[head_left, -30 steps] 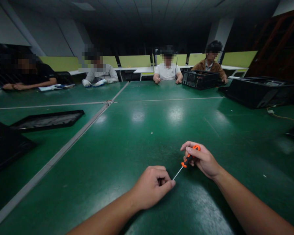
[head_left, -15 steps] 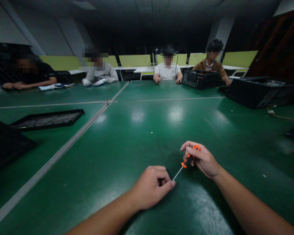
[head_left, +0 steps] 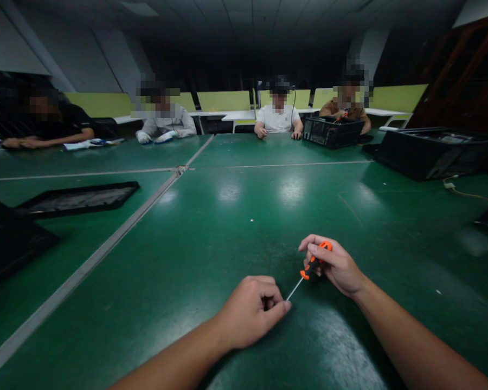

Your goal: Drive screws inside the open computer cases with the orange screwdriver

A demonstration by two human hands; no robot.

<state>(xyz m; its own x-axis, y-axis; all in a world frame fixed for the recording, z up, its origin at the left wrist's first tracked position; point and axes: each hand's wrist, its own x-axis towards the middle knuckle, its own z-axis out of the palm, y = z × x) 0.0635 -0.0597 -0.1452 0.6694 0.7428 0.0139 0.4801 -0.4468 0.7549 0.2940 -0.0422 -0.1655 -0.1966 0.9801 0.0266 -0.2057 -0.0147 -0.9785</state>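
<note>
1. Between eight and nine o'clock in the head view, a dark panel (head_left: pixel 14 244) lies at the near left of a green table (head_left: pixel 203 233); just beyond it, at nine, sits a shallow black tray-like cover (head_left: pixel 81 200).
2. Between nine and ten, a person in a black top (head_left: pixel 71 122) leans over the tabletop, bare forearms resting on it, near a pale cloth (head_left: pixel 83 145).
3. At ten, a person in a grey long-sleeved top (head_left: pixel 183 122) sits with gloved hands on the far edge.
4. At six, the wearer's left hand (head_left: pixel 252 311) is narrow, fingers curled, thumb and fingertips pinching the shaft end of a screwdriver (head_left: pixel 305 274); the tip is hidden.
5. At one, a person in a white shirt (head_left: pixel 278 119) sits with both hands at the table's edge.
6. Between four and five, the orange-and-black screwdriver slants between the two hands, handle toward two, shaft toward eight.
7. At four, the right hand (head_left: pixel 335 265) grips the handle between thumb and fingers.
8. At two, a person in a brown top (head_left: pixel 360 114) works behind an open black case (head_left: pixel 331 134).
9. Between two and three, a larger black case (head_left: pixel 423 157) stands near a thin cable (head_left: pixel 472 195).
</note>
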